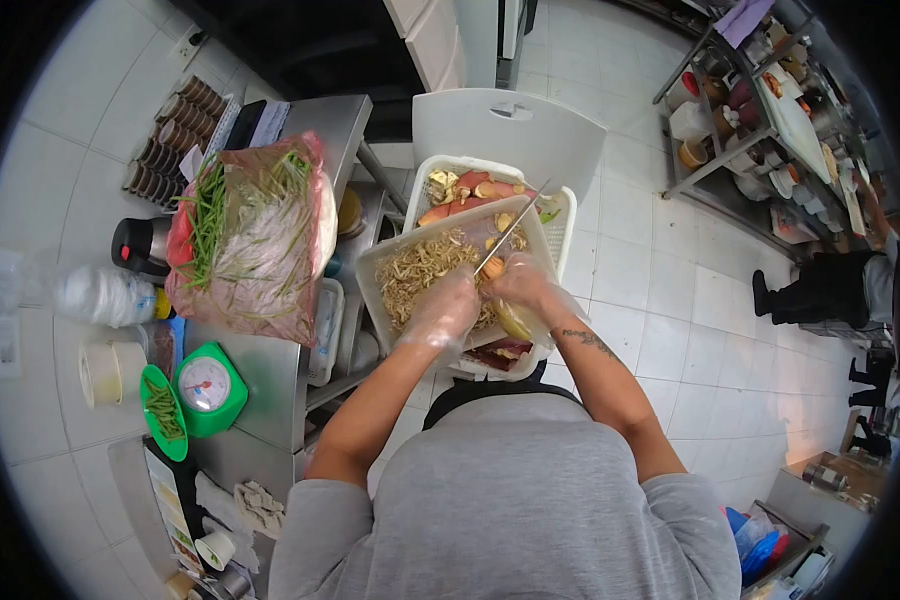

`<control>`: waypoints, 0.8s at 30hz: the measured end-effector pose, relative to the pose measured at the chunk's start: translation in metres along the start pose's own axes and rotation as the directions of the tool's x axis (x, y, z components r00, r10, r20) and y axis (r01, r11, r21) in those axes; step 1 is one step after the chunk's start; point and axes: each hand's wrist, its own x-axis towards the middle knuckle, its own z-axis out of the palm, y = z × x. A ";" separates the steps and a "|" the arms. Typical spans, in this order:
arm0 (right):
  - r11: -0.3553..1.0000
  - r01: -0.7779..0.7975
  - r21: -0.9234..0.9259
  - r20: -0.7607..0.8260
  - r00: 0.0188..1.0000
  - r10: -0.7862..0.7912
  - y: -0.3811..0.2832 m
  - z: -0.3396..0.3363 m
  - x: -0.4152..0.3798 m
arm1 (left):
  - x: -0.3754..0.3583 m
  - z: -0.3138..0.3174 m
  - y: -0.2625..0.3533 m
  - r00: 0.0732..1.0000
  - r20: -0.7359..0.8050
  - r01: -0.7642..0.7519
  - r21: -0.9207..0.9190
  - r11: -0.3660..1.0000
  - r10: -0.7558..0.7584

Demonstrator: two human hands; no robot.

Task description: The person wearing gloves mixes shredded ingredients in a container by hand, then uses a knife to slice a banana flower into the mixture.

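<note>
My left hand [444, 308], in a clear plastic glove, is closed at the near end of a knife [515, 226], whose long thin blade slants up to the right. Close beside it, my gloved right hand [523, 284] is closed around an orange-fleshed vegetable piece [494, 267]; its kind is hard to make out. Both hands are over a pale plastic tub [372, 283] holding a heap of thin brownish shreds [415, 265] and a few cut pieces. This tub rests tilted across a white crate [565, 232] with reddish peelings [472, 190] inside.
On the steel table [255, 445] to the left lies a plastic bag of green beans [260, 240]. Nearby are a green scale [210, 388] and a green bowl of beans [163, 412]. A loaded shelf rack [760, 130] stands right, with other people's legs [810, 290] beyond.
</note>
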 end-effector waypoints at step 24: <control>0.996 -0.092 0.019 0.108 0.990 0.089 -0.010 -0.036 0.001 | -0.014 0.001 -0.001 0.999 0.045 0.002 0.069 0.998 -0.005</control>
